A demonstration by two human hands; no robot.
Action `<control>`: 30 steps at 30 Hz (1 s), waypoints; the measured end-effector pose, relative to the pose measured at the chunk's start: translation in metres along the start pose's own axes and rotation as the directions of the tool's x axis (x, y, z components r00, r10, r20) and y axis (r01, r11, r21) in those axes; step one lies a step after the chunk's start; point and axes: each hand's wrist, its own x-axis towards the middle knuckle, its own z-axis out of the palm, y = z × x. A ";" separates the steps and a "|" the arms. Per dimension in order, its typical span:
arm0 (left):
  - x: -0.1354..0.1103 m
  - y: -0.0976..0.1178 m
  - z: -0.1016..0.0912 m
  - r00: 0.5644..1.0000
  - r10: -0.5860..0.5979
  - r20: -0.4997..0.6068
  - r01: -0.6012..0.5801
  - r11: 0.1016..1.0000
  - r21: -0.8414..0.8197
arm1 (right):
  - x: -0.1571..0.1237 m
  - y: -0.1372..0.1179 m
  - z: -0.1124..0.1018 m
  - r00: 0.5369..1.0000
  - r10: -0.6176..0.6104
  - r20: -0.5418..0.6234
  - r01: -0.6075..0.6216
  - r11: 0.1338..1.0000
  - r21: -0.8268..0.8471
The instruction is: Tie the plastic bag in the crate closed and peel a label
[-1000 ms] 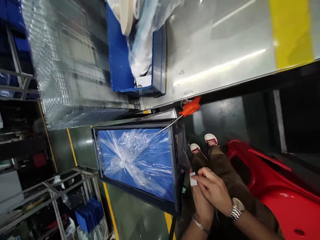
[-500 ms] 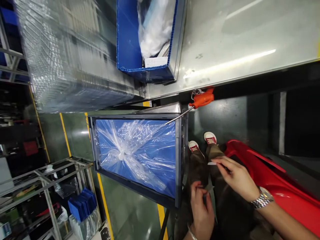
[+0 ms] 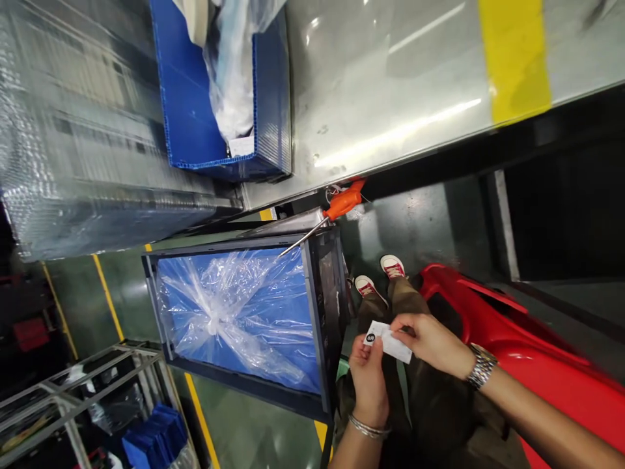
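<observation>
Both hands meet over my lap on a small white label strip (image 3: 389, 341) with a black round mark at its left end. My left hand (image 3: 368, 381), with a thin bracelet at the wrist, pinches the marked end. My right hand (image 3: 432, 343), with a metal watch on the wrist, holds the strip's other end. Below them are my brown trousers and red-and-white shoes (image 3: 381, 275). A red moulded part (image 3: 527, 365) lies against my right side.
A dark bin (image 3: 325, 326) lined with blue board and clear plastic film stands left of my knees. An orange-handled tool (image 3: 336, 207) hangs at the edge of the steel table (image 3: 415, 98). On the table sits a blue corrugated box (image 3: 195, 130) with bagged goods. Wire racks stand at lower left.
My hands were apart half a second ago, the right one out over my knee; they have come together on the white strip. The camera view has shifted to the right.
</observation>
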 end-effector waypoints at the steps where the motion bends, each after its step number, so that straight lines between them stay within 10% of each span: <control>1: 0.003 0.003 0.000 0.998 0.067 0.005 -0.067 0.996 0.063 | 0.003 -0.002 -0.001 1.000 0.009 -0.015 -0.008 1.000 0.028; 6: 0.036 0.032 0.014 0.861 0.509 0.017 -0.478 0.796 0.372 | 0.020 -0.014 -0.020 0.990 -0.045 -0.137 0.058 0.994 0.093; 10: 0.063 0.043 0.027 0.879 0.460 -0.127 -0.364 0.818 0.446 | 0.037 -0.029 -0.040 0.938 -0.291 -0.188 0.294 0.956 -0.010; 17: 0.056 0.012 0.025 0.817 0.574 -0.051 -0.445 0.685 0.577 | 0.069 -0.066 -0.032 0.670 -0.742 0.023 0.743 0.670 -0.010; 23: 0.043 0.015 0.035 0.846 0.533 -0.022 -0.429 0.704 0.567 | 0.110 -0.086 -0.024 0.565 -0.702 0.434 0.816 0.395 -0.423; 30: 0.034 0.020 0.043 0.879 0.476 -0.016 -0.402 0.760 0.511 | 0.118 -0.097 -0.020 0.555 -0.605 0.571 0.781 0.143 -0.608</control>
